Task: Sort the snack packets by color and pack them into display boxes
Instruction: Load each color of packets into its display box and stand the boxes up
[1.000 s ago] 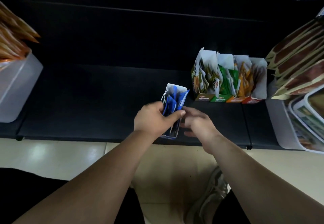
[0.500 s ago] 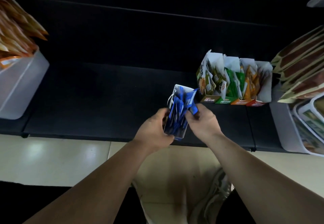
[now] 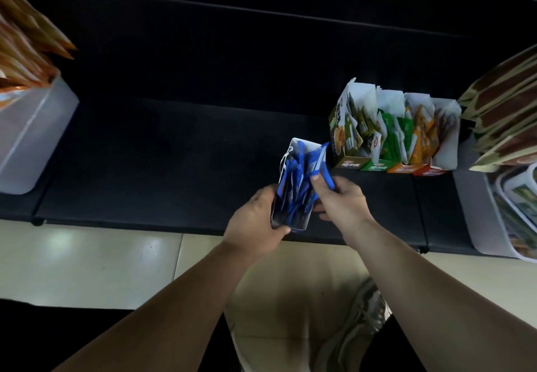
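A white display box (image 3: 300,145) full of blue snack packets (image 3: 295,185) is held above the front of the dark shelf (image 3: 162,162). My left hand (image 3: 255,220) grips the box from its left side and bottom. My right hand (image 3: 338,200) is on the box's right side, thumb and fingers pinching a blue packet (image 3: 323,165) that sticks out at the top right. Behind and to the right stands a row of display boxes holding dark green (image 3: 347,127), green (image 3: 390,139), orange (image 3: 421,139) and red-brown (image 3: 446,136) packets.
A white bin (image 3: 32,136) with orange packets stands at the shelf's left end. At the right, a white bin (image 3: 476,211) holds trays, with brown packets (image 3: 505,110) fanned above it. Pale floor tiles and a shoe (image 3: 354,331) lie below the shelf edge.
The blue box has been lifted and tilted slightly right toward the row. My right hand came up from beneath the box to its right side and closed on a protruding blue packet.
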Demonstrator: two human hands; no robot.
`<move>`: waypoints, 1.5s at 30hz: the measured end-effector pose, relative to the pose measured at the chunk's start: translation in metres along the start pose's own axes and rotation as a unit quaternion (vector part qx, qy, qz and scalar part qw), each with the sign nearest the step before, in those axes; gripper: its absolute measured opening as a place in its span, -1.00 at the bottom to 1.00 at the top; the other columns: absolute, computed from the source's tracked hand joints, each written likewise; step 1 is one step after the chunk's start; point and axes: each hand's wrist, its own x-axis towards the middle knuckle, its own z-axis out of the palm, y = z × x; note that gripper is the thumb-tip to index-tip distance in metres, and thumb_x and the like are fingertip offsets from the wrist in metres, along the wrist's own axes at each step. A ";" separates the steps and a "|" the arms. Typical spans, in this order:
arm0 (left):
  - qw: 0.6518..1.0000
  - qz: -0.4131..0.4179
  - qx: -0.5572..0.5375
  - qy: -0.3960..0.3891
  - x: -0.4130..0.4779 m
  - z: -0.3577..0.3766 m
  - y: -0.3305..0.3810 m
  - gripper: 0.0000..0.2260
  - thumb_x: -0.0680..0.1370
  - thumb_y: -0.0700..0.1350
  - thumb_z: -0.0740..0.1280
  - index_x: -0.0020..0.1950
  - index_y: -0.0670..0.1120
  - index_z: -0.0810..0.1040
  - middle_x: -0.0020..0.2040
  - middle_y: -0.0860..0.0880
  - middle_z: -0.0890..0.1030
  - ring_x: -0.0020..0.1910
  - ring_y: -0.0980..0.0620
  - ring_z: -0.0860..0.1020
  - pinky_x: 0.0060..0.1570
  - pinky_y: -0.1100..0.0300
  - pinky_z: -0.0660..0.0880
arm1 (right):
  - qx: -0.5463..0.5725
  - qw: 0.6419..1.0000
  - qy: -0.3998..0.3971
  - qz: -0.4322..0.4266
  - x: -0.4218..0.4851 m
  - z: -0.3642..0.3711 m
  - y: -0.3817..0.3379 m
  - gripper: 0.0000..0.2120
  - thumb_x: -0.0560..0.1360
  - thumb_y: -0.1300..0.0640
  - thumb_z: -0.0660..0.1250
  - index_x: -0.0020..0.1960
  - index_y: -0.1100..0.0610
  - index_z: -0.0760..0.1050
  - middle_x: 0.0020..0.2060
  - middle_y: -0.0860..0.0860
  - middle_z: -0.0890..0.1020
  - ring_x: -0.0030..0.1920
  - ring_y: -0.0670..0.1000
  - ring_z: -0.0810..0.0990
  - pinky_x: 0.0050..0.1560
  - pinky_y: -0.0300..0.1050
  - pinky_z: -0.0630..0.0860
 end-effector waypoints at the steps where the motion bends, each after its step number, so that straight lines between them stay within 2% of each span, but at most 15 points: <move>1: 1.000 -0.006 0.016 0.014 0.000 0.000 -0.001 -0.46 0.41 0.06 0.55 0.32 0.17 0.42 0.14 0.15 0.60 0.05 0.13 0.63 0.03 0.08 0.62 | 0.007 1.000 -0.010 0.003 -0.003 -0.001 0.000 -0.76 0.58 -0.17 0.39 0.03 -0.01 0.60 -0.09 -0.03 0.74 -0.10 0.01 0.74 0.02 0.06 0.69; 6: 0.995 0.014 0.067 0.076 -0.001 -0.006 0.000 -0.77 0.50 0.15 0.47 -0.06 0.04 0.54 -0.17 0.13 0.55 -0.22 0.10 0.57 -0.24 0.07 0.56 | 0.037 0.998 -0.047 0.014 -0.016 -0.003 0.003 -0.83 0.52 0.06 0.51 0.08 -0.01 0.61 -0.03 -0.04 0.74 0.03 0.01 0.70 0.13 0.11 0.65; 10: 0.987 0.063 0.089 0.121 0.006 -0.015 0.012 -0.76 0.49 0.16 0.48 -0.06 0.04 0.54 -0.12 0.13 0.53 -0.25 0.09 0.53 -0.31 0.15 0.47 | 0.008 0.999 -0.047 -0.008 -0.022 -0.001 0.007 -0.71 0.44 0.21 0.54 0.07 -0.07 0.59 -0.07 -0.10 0.74 -0.01 -0.09 0.69 0.11 -0.01 0.64; 14: 0.987 0.049 0.046 0.149 0.020 -0.017 0.022 -0.73 0.49 0.14 0.49 -0.19 0.05 0.47 -0.26 0.11 0.53 -0.34 0.07 0.51 -0.36 0.14 0.46 | -0.057 0.997 -0.042 -0.041 -0.021 0.003 0.010 -0.55 0.37 0.13 0.60 0.17 -0.05 0.51 -0.03 -0.11 0.70 0.00 -0.13 0.65 -0.01 -0.15 0.58; 16: 0.991 0.034 -0.026 0.127 0.024 -0.011 0.024 -0.78 0.52 0.07 0.48 -0.22 0.00 0.55 -0.38 0.08 0.56 -0.41 0.08 0.51 -0.37 0.13 0.48 | -0.081 0.995 -0.039 -0.048 -0.020 0.005 0.010 -0.45 0.34 0.06 0.65 0.19 -0.05 0.43 -0.04 -0.14 0.66 -0.02 -0.18 0.62 -0.06 -0.20 0.55; 18: 0.990 0.024 -0.109 0.091 0.023 -0.007 0.028 -0.88 0.55 -0.03 0.48 -0.16 -0.01 0.65 -0.36 0.10 0.62 -0.40 0.14 0.55 -0.32 0.15 0.52 | -0.101 0.993 -0.022 -0.054 -0.018 0.006 0.011 -0.41 0.30 -0.03 0.67 0.17 -0.04 0.40 -0.07 -0.15 0.65 -0.05 -0.19 0.62 -0.07 -0.16 0.58; 20: 0.983 0.021 -0.161 0.089 0.020 -0.008 0.029 -0.93 0.56 -0.08 0.48 -0.11 -0.04 0.69 -0.32 0.12 0.65 -0.36 0.17 0.59 -0.26 0.20 0.54 | -0.108 0.993 0.002 -0.057 -0.013 0.006 0.010 -0.42 0.31 -0.09 0.66 0.16 -0.03 0.41 -0.08 -0.15 0.64 -0.07 -0.18 0.63 -0.06 -0.12 0.60; 24: 0.980 -0.005 -0.131 0.150 0.014 -0.018 0.012 -0.74 0.57 -0.04 0.44 -0.30 -0.04 0.52 -0.47 0.12 0.49 -0.49 0.14 0.40 -0.41 0.24 0.39 | -0.097 0.993 0.017 -0.072 -0.002 0.008 0.010 -0.58 0.42 -0.11 0.57 0.13 -0.05 0.45 -0.08 -0.16 0.65 -0.06 -0.15 0.65 -0.09 -0.14 0.59; 27: 0.991 -0.045 -0.107 0.072 0.009 -0.016 0.000 -0.92 0.47 -0.06 0.39 -0.05 0.03 0.60 -0.20 0.14 0.64 -0.25 0.19 0.60 -0.16 0.11 0.61 | -0.095 0.992 0.036 -0.074 0.000 0.012 0.013 -0.71 0.50 -0.13 0.48 0.09 -0.07 0.46 -0.10 -0.13 0.65 -0.07 -0.09 0.65 -0.09 -0.06 0.62; 30: 0.991 -0.072 -0.111 -0.013 0.008 -0.006 -0.002 -0.71 0.50 -0.10 0.44 0.19 0.13 0.56 0.00 0.19 0.69 -0.02 0.27 0.65 0.09 0.07 0.63 | -0.070 0.994 0.055 -0.070 0.001 0.009 0.012 -0.79 0.58 -0.12 0.40 0.00 0.02 0.50 -0.19 -0.06 0.63 -0.18 -0.03 0.61 -0.26 -0.16 0.49; 32: 0.992 -0.067 -0.106 -0.010 0.010 -0.002 0.000 -0.65 0.48 -0.08 0.50 0.23 0.12 0.54 0.01 0.20 0.70 -0.02 0.26 0.66 0.10 0.05 0.63 | -0.051 0.996 0.036 -0.062 0.004 0.005 0.012 -0.77 0.57 -0.14 0.41 -0.03 0.01 0.52 -0.19 -0.03 0.64 -0.18 -0.03 0.61 -0.24 -0.14 0.50; 35: 0.995 -0.069 -0.065 0.001 0.016 0.000 0.000 -0.58 0.42 -0.02 0.56 0.21 0.10 0.50 0.01 0.16 0.69 -0.05 0.18 0.67 0.03 0.01 0.65 | -0.041 0.998 -0.004 -0.043 0.005 0.001 0.019 -0.78 0.51 -0.21 0.46 -0.01 -0.09 0.55 -0.12 -0.09 0.71 -0.07 -0.06 0.69 -0.02 0.02 0.66; 37: 0.997 -0.064 -0.034 0.008 0.019 0.000 0.000 -0.55 0.39 0.00 0.58 0.19 0.11 0.46 0.00 0.15 0.68 -0.09 0.16 0.67 -0.02 0.00 0.65 | -0.028 0.999 -0.024 -0.036 0.002 -0.001 0.025 -0.78 0.48 -0.17 0.51 0.03 -0.14 0.56 -0.10 -0.15 0.74 -0.06 -0.12 0.71 0.06 0.02 0.66; 41: 0.999 -0.044 0.005 0.022 0.024 0.005 0.000 -0.53 0.35 0.07 0.60 0.13 0.11 0.43 -0.04 0.14 0.67 -0.14 0.13 0.65 -0.10 0.02 0.64 | -0.040 0.996 -0.075 -0.024 -0.002 -0.003 0.036 -0.57 0.43 0.05 0.59 0.20 -0.19 0.51 -0.09 -0.16 0.75 -0.06 -0.21 0.70 0.07 -0.07 0.64; 45: 0.999 -0.025 0.021 0.040 0.026 0.011 -0.004 -0.64 0.44 0.03 0.56 0.13 0.06 0.49 -0.08 0.10 0.69 -0.15 0.11 0.67 -0.11 0.03 0.64 | -0.107 0.991 -0.075 -0.030 0.001 0.004 0.041 -0.55 0.38 0.05 0.60 0.20 -0.11 0.52 -0.13 -0.18 0.73 -0.11 -0.25 0.68 -0.06 -0.23 0.59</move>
